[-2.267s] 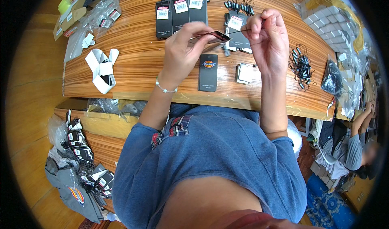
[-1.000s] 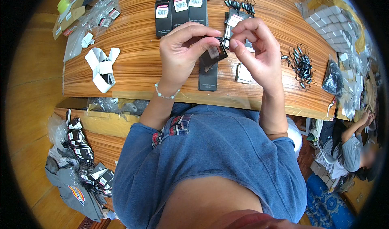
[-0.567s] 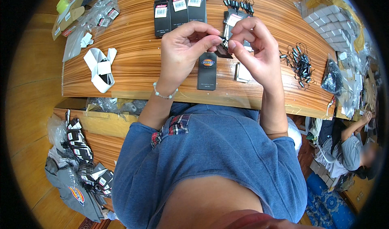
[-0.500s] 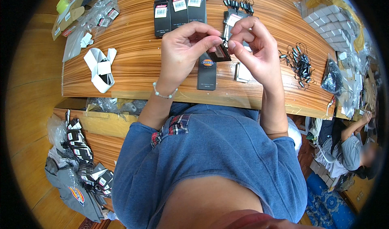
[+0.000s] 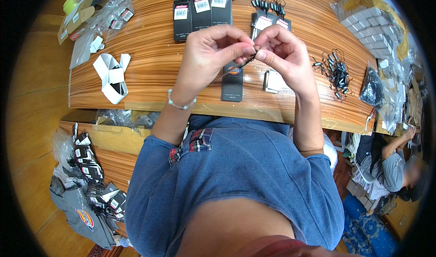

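Note:
Over the middle of the table, my left hand (image 5: 213, 50) pinches the top of a thin dark hang tag (image 5: 246, 62), which shows nearly edge-on. My right hand (image 5: 284, 52) meets it fingertip to fingertip, thumb and forefinger closed at a bit of black cord at the tag's end; the fingers hide most of the cord. Beneath them lies a black hang tag (image 5: 232, 86) with a coloured oval logo. Close by my right wrist is a small stack of white cards (image 5: 274, 81). Beyond my hands stand rows of black hang tags (image 5: 195, 18) with white stickers.
Loose black string fasteners (image 5: 336, 75) lie in a heap on the right. A coiled white strip (image 5: 109, 77) sits on the left. Strung tags (image 5: 268, 20) rest at the back. White boxes in plastic (image 5: 370, 23) stand far right; another person (image 5: 393, 166) works beyond.
My right thumb and forefinger have closed in against my left fingertips. The held tag has turned from showing its dark face to nearly edge-on.

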{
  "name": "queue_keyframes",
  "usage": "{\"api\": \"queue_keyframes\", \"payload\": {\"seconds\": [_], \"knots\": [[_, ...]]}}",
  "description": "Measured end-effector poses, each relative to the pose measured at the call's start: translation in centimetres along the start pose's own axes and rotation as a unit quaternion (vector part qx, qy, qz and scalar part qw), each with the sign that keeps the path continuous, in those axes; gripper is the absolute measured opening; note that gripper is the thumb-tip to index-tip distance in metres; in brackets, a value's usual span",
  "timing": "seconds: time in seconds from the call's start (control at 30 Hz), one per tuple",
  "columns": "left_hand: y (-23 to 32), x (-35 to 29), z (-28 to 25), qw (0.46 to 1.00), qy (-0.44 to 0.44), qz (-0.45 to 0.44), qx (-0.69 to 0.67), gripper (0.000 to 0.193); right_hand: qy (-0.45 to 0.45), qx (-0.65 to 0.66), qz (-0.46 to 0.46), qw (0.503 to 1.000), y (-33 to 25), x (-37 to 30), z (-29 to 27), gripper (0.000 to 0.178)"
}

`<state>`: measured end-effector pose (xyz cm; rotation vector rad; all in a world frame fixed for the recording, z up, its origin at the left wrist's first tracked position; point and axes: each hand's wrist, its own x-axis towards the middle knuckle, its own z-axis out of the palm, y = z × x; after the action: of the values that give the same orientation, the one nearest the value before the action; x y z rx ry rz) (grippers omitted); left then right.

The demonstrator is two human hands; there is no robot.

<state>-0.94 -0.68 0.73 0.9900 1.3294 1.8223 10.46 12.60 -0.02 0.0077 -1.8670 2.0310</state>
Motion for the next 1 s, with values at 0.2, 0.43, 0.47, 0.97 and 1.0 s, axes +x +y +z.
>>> {"api": "queue_keyframes", "payload": {"seconds": [0.2,0.43,0.47,0.97,1.0], "knots": [[-1.7,1.4,-0.4,0.897,0.076,0.264,0.347,0.026,0.000,-0.015,0.087,0.996,0.0,-0.3,-0.5,0.015],[-7.2,0.7,2.9,0.997,-0.008,0.065,0.029,0.035,0.175,0.272,-0.089,0.942,3.1,0.9,-1.7,0.014],[-7.4,0.8,3.4,0.999,-0.005,0.049,0.017,0.037,0.187,0.311,-0.092,0.927,3.1,0.9,-1.5,0.015],[-8.3,3.0,3.9,0.990,-0.121,-0.057,-0.041,0.044,0.224,0.437,-0.056,0.869,4.7,0.9,-4.5,0.020],[-8.2,3.0,4.2,0.990,-0.114,-0.052,-0.067,0.044,0.216,0.443,-0.061,0.868,4.7,0.8,-4.9,0.027]]}}
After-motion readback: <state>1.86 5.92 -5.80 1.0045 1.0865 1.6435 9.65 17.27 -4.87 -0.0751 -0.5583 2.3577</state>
